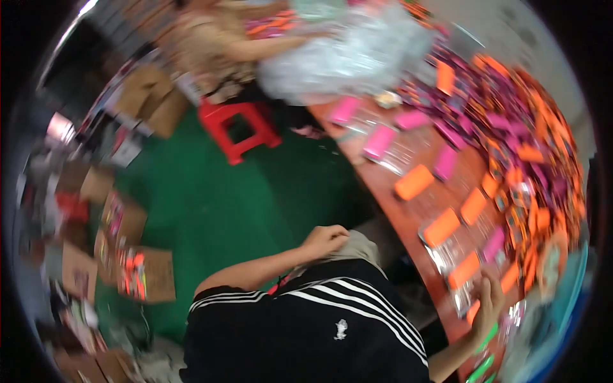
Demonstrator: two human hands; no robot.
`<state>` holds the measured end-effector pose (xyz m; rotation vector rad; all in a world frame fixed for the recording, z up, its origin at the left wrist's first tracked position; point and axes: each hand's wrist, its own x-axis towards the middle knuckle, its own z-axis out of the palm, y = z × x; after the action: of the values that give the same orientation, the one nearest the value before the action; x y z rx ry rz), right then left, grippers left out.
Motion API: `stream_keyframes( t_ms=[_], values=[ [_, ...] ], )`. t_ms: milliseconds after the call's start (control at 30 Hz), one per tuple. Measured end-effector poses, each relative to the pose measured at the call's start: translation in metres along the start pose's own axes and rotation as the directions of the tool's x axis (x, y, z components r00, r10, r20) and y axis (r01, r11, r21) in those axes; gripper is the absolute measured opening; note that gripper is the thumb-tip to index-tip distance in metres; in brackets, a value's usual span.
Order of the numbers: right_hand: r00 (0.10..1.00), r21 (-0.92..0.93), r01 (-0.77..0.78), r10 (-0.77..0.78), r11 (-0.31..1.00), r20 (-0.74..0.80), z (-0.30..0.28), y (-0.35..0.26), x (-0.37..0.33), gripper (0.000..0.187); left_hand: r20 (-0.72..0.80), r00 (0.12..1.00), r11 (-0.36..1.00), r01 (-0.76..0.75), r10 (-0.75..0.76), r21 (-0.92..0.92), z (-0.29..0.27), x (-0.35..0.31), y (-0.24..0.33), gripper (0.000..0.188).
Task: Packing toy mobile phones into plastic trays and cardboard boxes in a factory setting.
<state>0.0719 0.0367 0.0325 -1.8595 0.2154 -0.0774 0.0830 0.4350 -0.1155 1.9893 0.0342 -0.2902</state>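
Observation:
My left hand (327,241) rests on my light-coloured trouser leg (361,249), its fingers curled, and nothing shows in them. Over the near part of the reddish table, my right hand (488,303) has its fingers stretched out and apart. Beside it are an orange block-shaped piece (464,270) on a clear plastic tray (461,300) and another orange piece (509,277). Whether the fingertips touch either one is blurred. Further along, more orange pieces (441,227) and pink pieces (379,142) lie on clear trays in rows.
A heap of orange and purple items (511,134) covers the table's right side. At the far end, another person's arm (274,46) reaches to a large clear plastic bag (351,57). A red stool (239,127) stands on the green floor (204,198); cardboard boxes (145,274) stand left.

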Motion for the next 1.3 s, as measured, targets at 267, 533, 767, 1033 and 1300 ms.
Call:
stream_keyframes(
  t_ms=[267,533,767,1033,1300],
  values=[
    [0.936,0.136,0.085,-0.126,0.987,0.330,0.055,-0.007,0.034,0.029,-0.272,0.954,0.986,0.090,-0.126,-0.141,0.007,-0.069,-0.009,0.020],
    [0.905,0.157,-0.029,-0.041,0.987,0.423,0.077,-0.011,0.015,0.026,-0.172,0.980,0.993,0.091,-0.102,-0.074,0.002,-0.060,0.003,0.025],
    [0.841,0.037,-0.047,0.020,0.998,0.541,0.106,-0.037,0.011,0.026,-0.191,0.939,0.920,0.212,-0.285,-0.331,-0.035,-0.046,-0.002,0.023],
    [0.835,-0.042,-0.108,0.113,0.993,0.539,0.112,-0.046,0.025,0.030,-0.411,0.911,0.948,-0.092,-0.044,-0.306,-0.095,0.044,0.015,0.027],
    [0.776,-0.218,0.179,-0.001,0.959,0.631,0.162,-0.081,0.085,0.028,-0.419,0.857,0.942,-0.335,0.300,-0.011,-0.123,0.138,0.075,0.021]
  ],
)
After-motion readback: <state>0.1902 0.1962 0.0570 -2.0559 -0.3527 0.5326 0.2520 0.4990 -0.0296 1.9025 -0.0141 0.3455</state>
